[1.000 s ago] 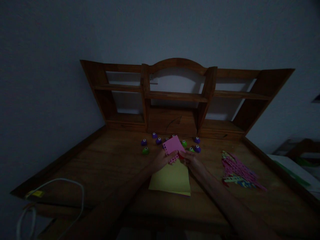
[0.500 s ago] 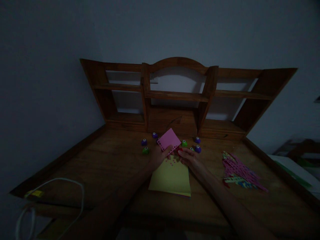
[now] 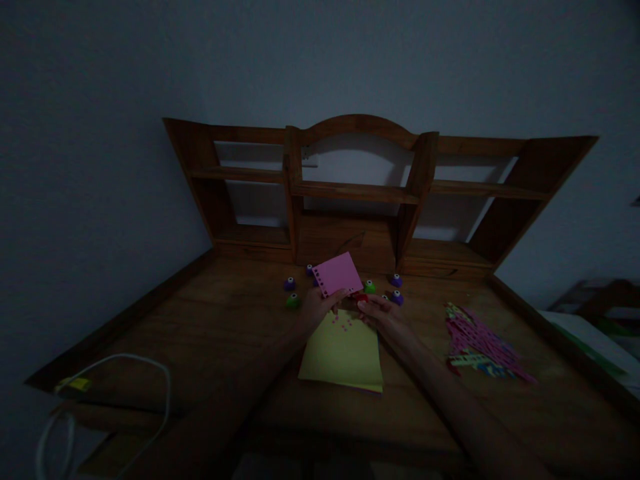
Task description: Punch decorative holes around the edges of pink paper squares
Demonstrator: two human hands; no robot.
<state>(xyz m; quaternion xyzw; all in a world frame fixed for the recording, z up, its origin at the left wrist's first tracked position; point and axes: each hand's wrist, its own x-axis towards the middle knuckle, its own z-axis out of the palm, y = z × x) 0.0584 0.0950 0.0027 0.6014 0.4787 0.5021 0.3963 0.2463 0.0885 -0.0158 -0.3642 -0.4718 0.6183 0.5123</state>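
Note:
My left hand is closed on a square sheet of pink paper, held up and tilted above the desk. Small punched holes run along its left edge, and a few show at its lower right corner. That corner meets a small red craft punch, which my right hand grips between thumb and fingers. Below both hands lies a stack of paper with a yellow sheet on top. Several tiny pink cut-outs are scattered over its upper part. The fingertips partly cover the red punch.
Purple punches and green punches stand around the hands. To the right lies a pile of pink, yellow and blue strips. A wooden shelf unit rises behind the desk. A white cable loops at the left front.
The pink paper has turned in my left hand, so its punched edge now faces left and its lower right corner is at the red punch. My right hand has barely moved.

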